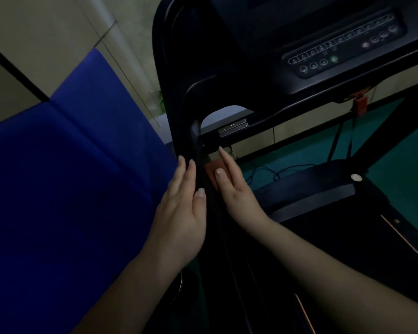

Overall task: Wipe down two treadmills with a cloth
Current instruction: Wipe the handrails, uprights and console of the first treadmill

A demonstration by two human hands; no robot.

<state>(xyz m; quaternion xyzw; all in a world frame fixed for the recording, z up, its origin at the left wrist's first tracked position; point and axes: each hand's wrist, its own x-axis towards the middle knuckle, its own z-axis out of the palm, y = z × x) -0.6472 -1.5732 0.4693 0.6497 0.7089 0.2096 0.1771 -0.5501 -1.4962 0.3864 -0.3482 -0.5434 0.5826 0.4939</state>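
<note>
Both hands flank the black upright post of the dark treadmill frame (198, 150): the left hand (181, 208) lies flat and open against its left side, while the right hand (234, 186), fingers straight, presses a small reddish-orange cloth (212, 168) (mostly hidden) against its right side. Beyond the post, up and right, sits the black console panel with round buttons (343, 47), and left of the post a deep blue padded mat (65, 177).

Teal floor (393, 150), black treadmill (307, 186), perhaps cables (270, 171)

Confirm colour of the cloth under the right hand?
Reddish-orange cloth, pressed against the black treadmill upright by the right hand; head view.
</note>
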